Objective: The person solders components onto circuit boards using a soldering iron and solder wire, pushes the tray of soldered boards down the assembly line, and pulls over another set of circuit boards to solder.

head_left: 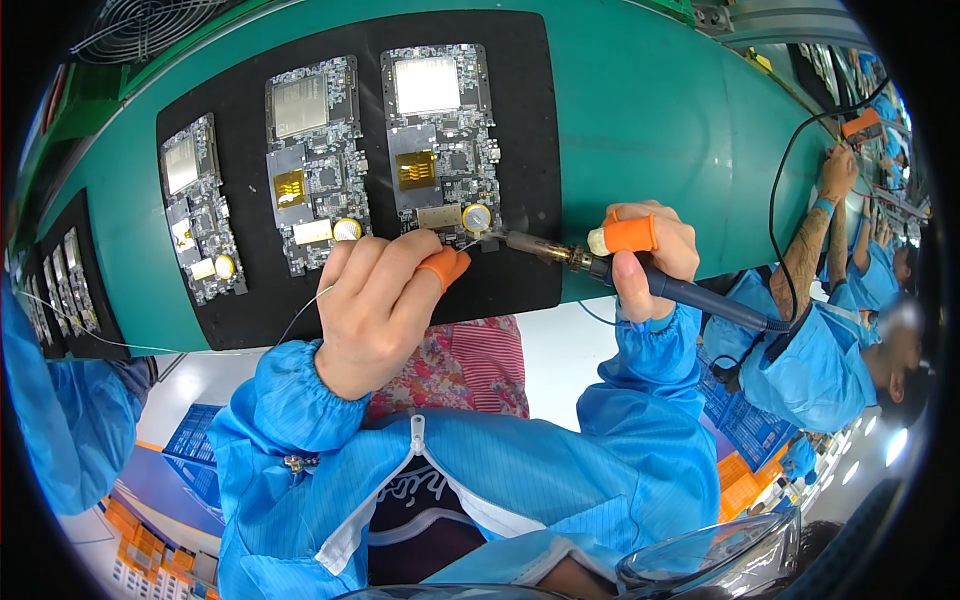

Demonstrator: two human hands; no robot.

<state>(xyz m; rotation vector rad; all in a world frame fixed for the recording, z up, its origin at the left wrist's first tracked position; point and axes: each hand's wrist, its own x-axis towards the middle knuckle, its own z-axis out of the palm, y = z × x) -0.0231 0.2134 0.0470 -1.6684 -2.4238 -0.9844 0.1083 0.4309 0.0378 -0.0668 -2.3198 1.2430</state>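
1. Your right hand [650,245] is gripping a soldering iron [710,302], its fingers curled closed around the dark blue handle.
2. You are pointing the iron leftward, its tip hovering or resting at the lower right edge of the right-hand circuit board [462,150], just beside a round yellow-rimmed cell [476,218]; you cannot tell contact from here.
3. Your left hand [372,312] is pinching a thin wire [303,316] between narrowed fingertips, the wire's end reaching close to the iron's tip.
4. You are wearing orange finger covers [630,234] on both hands.
5. That board is lying on a black mat [535,120], above your left fingers.
6. A middle circuit board [318,155] and a left-hand circuit board [207,215] are lying apart on the same mat.
7. The mat is covering part of a green tabletop [660,130].
8. Farther right, a co-worker's forearm [803,245] is reaching toward the table.
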